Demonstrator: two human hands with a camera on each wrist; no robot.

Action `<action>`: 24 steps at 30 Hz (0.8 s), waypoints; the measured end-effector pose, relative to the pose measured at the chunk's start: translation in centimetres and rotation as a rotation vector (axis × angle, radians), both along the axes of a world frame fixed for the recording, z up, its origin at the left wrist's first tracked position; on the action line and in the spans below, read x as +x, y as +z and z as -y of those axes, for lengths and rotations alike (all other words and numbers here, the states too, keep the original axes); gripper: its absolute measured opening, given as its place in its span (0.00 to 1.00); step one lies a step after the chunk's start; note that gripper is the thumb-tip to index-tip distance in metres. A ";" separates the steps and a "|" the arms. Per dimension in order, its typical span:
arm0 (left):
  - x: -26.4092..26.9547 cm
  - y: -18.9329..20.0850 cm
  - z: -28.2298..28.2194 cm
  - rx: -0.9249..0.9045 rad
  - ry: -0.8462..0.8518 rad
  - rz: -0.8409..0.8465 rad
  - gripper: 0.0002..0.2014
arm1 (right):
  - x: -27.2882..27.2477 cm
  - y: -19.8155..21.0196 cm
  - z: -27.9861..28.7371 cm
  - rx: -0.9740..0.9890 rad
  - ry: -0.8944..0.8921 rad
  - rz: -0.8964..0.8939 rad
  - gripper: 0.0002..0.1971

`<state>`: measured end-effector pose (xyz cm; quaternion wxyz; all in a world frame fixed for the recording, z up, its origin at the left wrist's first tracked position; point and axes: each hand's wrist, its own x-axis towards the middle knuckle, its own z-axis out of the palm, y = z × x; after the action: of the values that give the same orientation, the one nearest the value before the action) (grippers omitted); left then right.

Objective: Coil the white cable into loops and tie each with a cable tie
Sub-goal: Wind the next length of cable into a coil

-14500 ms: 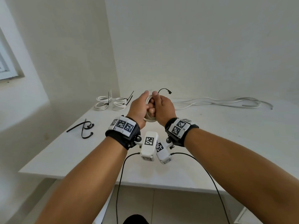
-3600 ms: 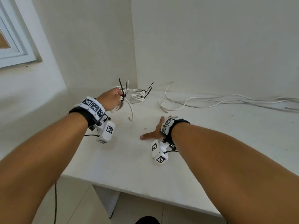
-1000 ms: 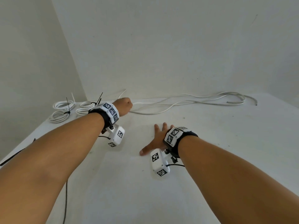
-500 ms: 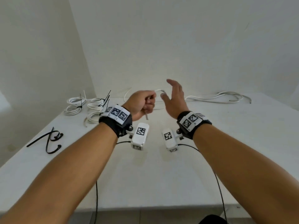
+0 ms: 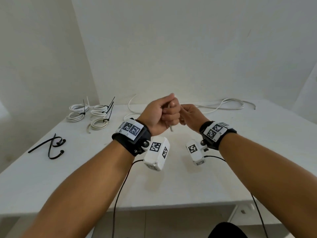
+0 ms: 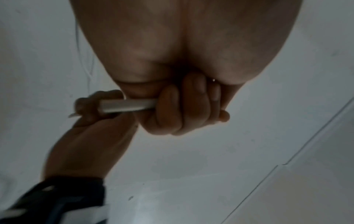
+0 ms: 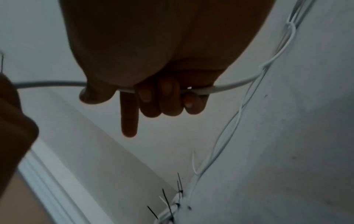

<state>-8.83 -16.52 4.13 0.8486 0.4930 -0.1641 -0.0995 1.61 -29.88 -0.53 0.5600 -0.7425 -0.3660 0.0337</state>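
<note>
Above the table's middle, my left hand (image 5: 161,115) is a fist round the white cable; the cable's cut end (image 5: 171,128) pokes out below it. My right hand (image 5: 190,115) sits right beside it, touching it. In the left wrist view the curled fingers (image 6: 184,112) clamp the short cable end (image 6: 128,105). In the right wrist view three fingers (image 7: 168,100) curl round the white cable (image 7: 235,84) while the index finger points straight out. The rest of the loose cable (image 5: 228,104) trails along the table's back right.
Several white coils (image 5: 98,124) bound with black ties lie at the back left of the white table (image 5: 171,186). Loose black cable ties (image 5: 51,146) lie near the left edge. Walls close off the back and left; the table's front edge is near me.
Half a second ago my right hand was open and raised beside the cable; now it grips the cable next to my left hand, which has kept the cable end.
</note>
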 end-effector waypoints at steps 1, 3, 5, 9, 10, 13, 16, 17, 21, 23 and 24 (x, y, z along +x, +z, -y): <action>0.1 0.5 0.0 -0.071 0.042 0.038 0.17 | -0.1 -0.4 0.1 -0.037 -0.014 0.019 0.26; 0.3 1.6 -0.4 -0.197 0.149 0.105 0.14 | -0.4 -1.2 0.4 -0.164 -0.031 0.091 0.24; 0.9 2.4 -0.9 -0.218 0.296 0.141 0.15 | -1.0 -1.8 0.8 -0.293 -0.035 0.177 0.20; 2.8 1.5 -1.8 0.049 0.599 0.187 0.17 | -3.2 -0.7 0.5 -0.465 -0.011 0.316 0.21; 3.3 0.9 -1.9 0.208 0.659 0.224 0.17 | -3.5 -0.4 0.4 -0.501 -0.001 0.355 0.21; 3.9 -0.3 -2.0 0.625 0.717 0.283 0.15 | -3.7 0.2 -0.1 -0.582 0.011 0.402 0.26; 4.0 -0.5 -2.0 0.668 0.727 0.243 0.15 | -3.4 0.7 -0.1 -0.658 0.024 0.417 0.26; 4.0 -0.4 -2.0 0.710 0.720 0.257 0.15 | -3.4 0.9 0.0 -0.662 0.038 0.412 0.25; 4.0 -0.7 -1.9 1.130 0.648 0.335 0.19 | -4.1 2.4 0.1 -0.668 0.098 0.451 0.16; 3.5 -1.0 -1.8 1.235 0.634 0.339 0.19 | -4.2 3.0 0.2 -0.681 0.104 0.467 0.13; 3.3 -1.2 -1.9 1.237 0.611 0.317 0.19 | -4.2 3.2 0.3 -0.671 0.104 0.467 0.12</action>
<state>-5.50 -14.66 2.94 0.3689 0.9171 -0.0536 0.1411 -2.58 -30.17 2.68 0.1864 -0.8522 -0.4889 0.0100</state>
